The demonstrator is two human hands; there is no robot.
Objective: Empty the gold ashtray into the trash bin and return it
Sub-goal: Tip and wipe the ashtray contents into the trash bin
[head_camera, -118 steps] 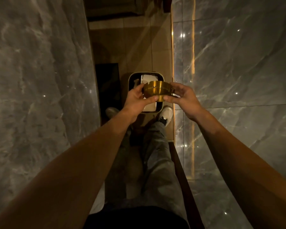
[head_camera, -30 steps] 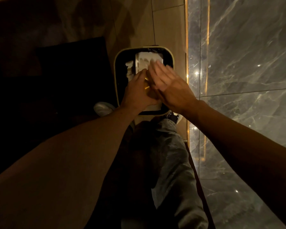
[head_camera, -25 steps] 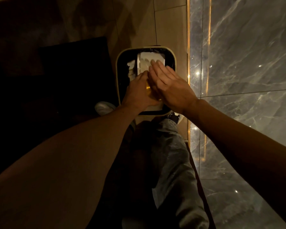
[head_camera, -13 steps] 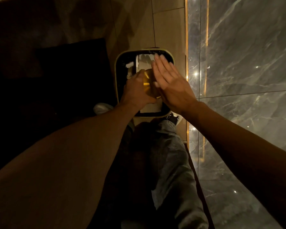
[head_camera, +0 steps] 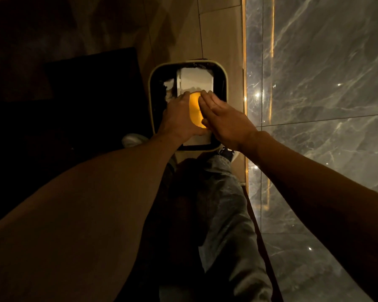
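The gold ashtray point(head_camera: 195, 110) is turned bottom-up over the open trash bin point(head_camera: 151, 99), a dark square bin with a pale rim on the floor. My left hand point(head_camera: 179, 118) grips the ashtray from its left side. My right hand point(head_camera: 223, 118) lies flat with fingers together against the ashtray's right side and base. White paper waste point(head_camera: 194, 80) shows inside the bin beyond the hands. Most of the ashtray is hidden by both hands.
A grey marble wall point(head_camera: 325, 83) with a lit gold strip point(head_camera: 244, 62) runs along the right. A dark mat or block point(head_camera: 92, 88) lies left of the bin. My legs and shoes point(head_camera: 225, 152) stand just in front of the bin on beige floor tiles.
Since 4.7 s ago the ashtray went from upright in both hands to upside down over the bin. In the last second my flat right hand lifted off and came back down on the base.
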